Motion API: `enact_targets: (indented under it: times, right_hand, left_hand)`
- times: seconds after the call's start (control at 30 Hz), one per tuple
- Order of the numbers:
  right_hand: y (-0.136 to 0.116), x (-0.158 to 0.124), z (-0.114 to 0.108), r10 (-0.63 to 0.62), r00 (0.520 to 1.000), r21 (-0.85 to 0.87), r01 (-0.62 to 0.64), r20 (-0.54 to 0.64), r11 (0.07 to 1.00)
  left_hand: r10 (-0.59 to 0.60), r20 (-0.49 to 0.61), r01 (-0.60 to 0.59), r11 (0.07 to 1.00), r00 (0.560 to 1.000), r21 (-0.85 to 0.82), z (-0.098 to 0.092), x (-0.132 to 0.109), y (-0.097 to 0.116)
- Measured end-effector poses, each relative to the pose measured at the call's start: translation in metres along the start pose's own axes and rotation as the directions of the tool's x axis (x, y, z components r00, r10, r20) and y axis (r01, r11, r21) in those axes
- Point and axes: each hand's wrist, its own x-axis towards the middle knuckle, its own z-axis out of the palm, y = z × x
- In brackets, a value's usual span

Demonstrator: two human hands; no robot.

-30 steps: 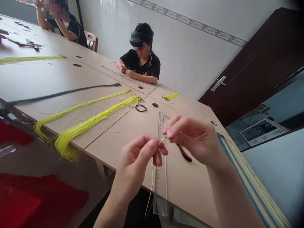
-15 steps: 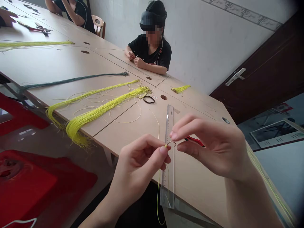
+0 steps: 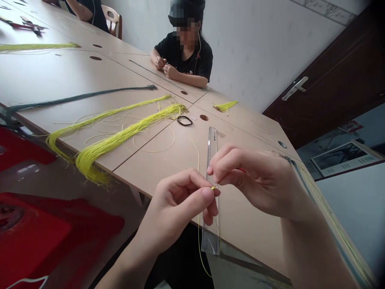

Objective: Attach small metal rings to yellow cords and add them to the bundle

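My left hand (image 3: 177, 210) pinches the yellow knot on the shank of a small fish hook (image 3: 216, 185) between thumb and index finger. My right hand (image 3: 255, 182) closes its thumb and fingertips on the hook's bend, which they mostly hide. From my left hand a thin yellow line (image 3: 199, 241) hangs below the table edge. Beneath both hands lies a clear ruler (image 3: 212, 140), jutting past the edge. A bit of a red-handled tool (image 3: 241, 170) peeks out behind my right fingers.
Yellow line bundles (image 3: 129, 134) and a dark green bundle (image 3: 84, 95) lie to the left on the table (image 3: 144, 172). A black ring (image 3: 184, 121) sits near a cable hole (image 3: 203, 117). Across the table a person (image 3: 183, 60) works; red stools (image 3: 36, 237) stand lower left.
My right hand has moved left from beside the hook and closed its fingertips on the bend. My left hand keeps its pinch. The whole view has shifted slightly.
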Motion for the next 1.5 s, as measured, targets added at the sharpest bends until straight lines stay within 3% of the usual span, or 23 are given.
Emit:
enact_targets:
  times: [0.1,0.23,0.3,0.43,0.6,0.77,1.07,1.3,1.5]
  right_hand:
    - [-0.001,0.0,0.002,0.002,0.999,0.004,-0.002,-0.033,1.0]
    - [-0.01,-0.002,0.004,0.045,0.984,-0.119,-0.066,-0.173,0.991]
    - [-0.016,-0.003,0.006,0.058,0.983,-0.194,-0.092,-0.177,0.977]
    - [-0.023,-0.005,0.007,0.079,0.99,-0.275,-0.109,-0.117,0.955]
    - [-0.022,-0.005,0.009,0.019,0.995,-0.313,-0.049,-0.099,0.948]
    - [-0.02,-0.004,0.012,-0.071,0.996,-0.428,0.038,-0.062,0.903]
    - [-0.021,-0.003,0.016,-0.219,0.976,-0.579,0.173,-0.01,0.797]
    - [-0.025,-0.002,0.019,-0.272,0.962,-0.612,0.225,0.018,0.758]
    - [-0.025,-0.001,0.023,-0.281,0.959,-0.606,0.237,0.022,0.759]
  left_hand:
    - [0.009,0.029,-0.009,1.0,1.0,-0.002,0.0,0.0,-0.001]
    - [0.196,-0.113,-0.174,0.968,0.974,0.18,0.004,-0.002,-0.004]
    - [0.301,-0.159,-0.236,0.914,0.94,0.331,0.007,-0.004,-0.005]
    - [0.437,-0.141,-0.282,0.762,0.889,0.584,0.01,-0.007,-0.006]
    - [0.488,-0.098,-0.267,0.622,0.867,0.737,0.008,-0.011,-0.006]
    - [0.479,-0.068,-0.255,0.576,0.875,0.777,0.007,-0.014,-0.005]
    - [0.398,-0.084,-0.242,0.697,0.913,0.675,0.005,-0.015,-0.002]
    - [0.2,-0.079,-0.171,0.946,0.977,0.276,-0.001,-0.013,-0.002]
    - [0.132,-0.055,-0.127,0.988,0.99,0.086,-0.002,-0.013,-0.002]
